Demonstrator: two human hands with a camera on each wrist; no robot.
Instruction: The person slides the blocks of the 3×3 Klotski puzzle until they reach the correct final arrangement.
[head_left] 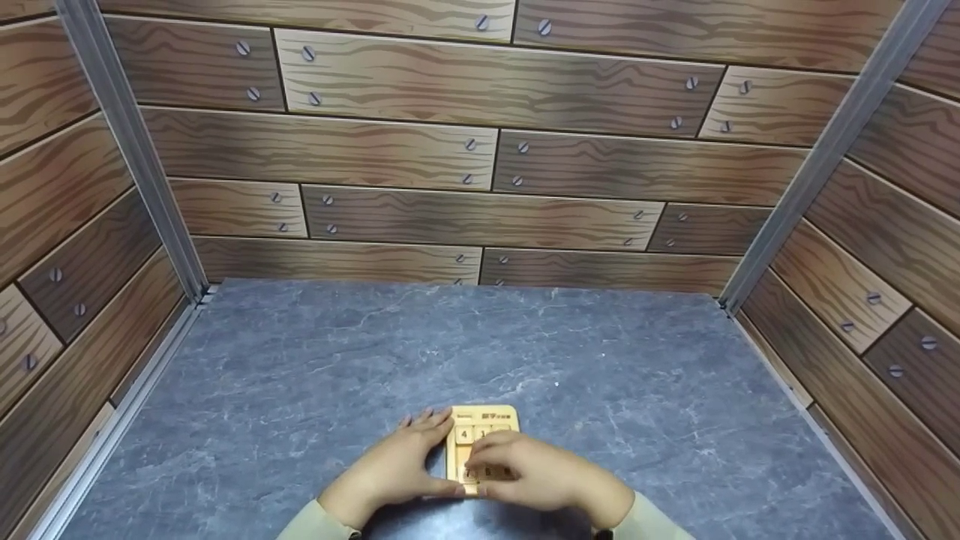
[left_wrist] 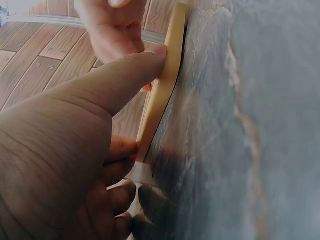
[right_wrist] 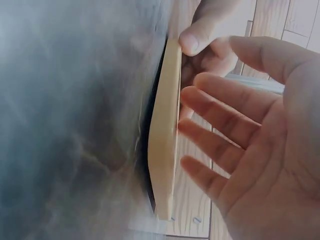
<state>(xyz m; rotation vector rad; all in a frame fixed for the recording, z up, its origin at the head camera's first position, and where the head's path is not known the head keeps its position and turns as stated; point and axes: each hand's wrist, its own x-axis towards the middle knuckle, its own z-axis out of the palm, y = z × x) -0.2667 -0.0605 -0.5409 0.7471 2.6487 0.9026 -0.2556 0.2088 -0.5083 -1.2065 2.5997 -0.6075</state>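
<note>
A small yellow wooden number sliding puzzle (head_left: 463, 450) lies flat near the front of the tabletop. Its square tiles carry digits, with 4, 1 and 7 readable, and a gap shows among them. My left hand (head_left: 401, 461) grips the board, thumb at the near edge and fingers along the left side. Over the right part of the board is my right hand (head_left: 536, 469), its fingertips on or just above the tiles and hiding several. In the right wrist view its fingers (right_wrist: 225, 115) are nearly straight beside the board's edge (right_wrist: 164, 135).
The blue-grey marbled tabletop (head_left: 420, 345) spreads around the board. Wood-plank-patterned walls (head_left: 390, 157) stand at the back and both sides, with metal corner posts (head_left: 131, 142) between them.
</note>
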